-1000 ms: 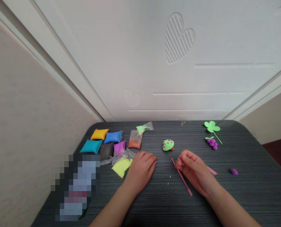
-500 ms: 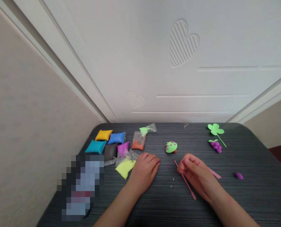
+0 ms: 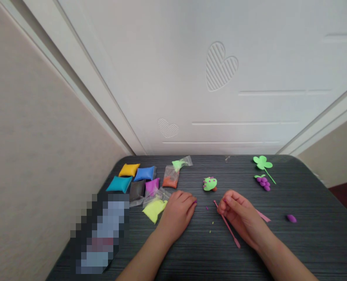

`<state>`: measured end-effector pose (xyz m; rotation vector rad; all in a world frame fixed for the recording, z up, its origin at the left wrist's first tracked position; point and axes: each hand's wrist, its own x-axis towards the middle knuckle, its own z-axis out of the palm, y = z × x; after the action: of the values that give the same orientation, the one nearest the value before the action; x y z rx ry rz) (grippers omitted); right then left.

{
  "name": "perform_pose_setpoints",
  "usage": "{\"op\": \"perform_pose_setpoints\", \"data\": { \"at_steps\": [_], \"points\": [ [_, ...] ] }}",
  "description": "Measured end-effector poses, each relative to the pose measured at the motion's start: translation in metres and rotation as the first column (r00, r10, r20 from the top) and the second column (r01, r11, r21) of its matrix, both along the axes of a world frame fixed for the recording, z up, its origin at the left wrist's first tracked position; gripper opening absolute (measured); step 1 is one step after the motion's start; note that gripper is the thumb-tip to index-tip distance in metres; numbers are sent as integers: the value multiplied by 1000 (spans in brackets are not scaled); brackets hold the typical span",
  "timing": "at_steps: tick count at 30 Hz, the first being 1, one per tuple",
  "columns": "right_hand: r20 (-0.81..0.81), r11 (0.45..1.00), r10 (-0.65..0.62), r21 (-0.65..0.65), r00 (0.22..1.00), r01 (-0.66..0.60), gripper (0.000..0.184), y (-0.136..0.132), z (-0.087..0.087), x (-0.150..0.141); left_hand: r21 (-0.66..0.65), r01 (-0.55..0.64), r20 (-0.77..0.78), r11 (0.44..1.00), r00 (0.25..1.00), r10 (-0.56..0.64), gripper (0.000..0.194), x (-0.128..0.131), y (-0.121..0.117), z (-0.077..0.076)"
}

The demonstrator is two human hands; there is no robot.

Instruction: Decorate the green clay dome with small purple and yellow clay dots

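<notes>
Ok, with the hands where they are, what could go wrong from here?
The right hand overlaps the pink stick in view, so a small shift might nudge it. The purple crumb lying loose between the hands could stick to skin or get lost. The left hand is close beside the yellow clay and might squash it.

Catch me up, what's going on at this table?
A person is working with small clay-like pieces. The left hand rests on the dark table with a purple bit at its fingertips. The right hand has thumb and fingertips together; whatever they pinch is too small to make out. Beyond the hands sits a green, purple-dotted piece. A clover shape and grape-like cluster lie farther right, coloured packets to the left.
</notes>
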<state>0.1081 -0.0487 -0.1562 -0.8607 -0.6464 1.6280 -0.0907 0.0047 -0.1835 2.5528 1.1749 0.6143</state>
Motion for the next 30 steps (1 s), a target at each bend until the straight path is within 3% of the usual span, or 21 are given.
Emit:
{"op": "perform_pose_setpoints", "data": {
  "at_steps": [30],
  "points": [
    [-59, 996, -30, -81, 998, 25, 15, 1, -2, -3, -61, -6, -36, 998, 999, 4, 19, 0, -2, 3]
  ]
}}
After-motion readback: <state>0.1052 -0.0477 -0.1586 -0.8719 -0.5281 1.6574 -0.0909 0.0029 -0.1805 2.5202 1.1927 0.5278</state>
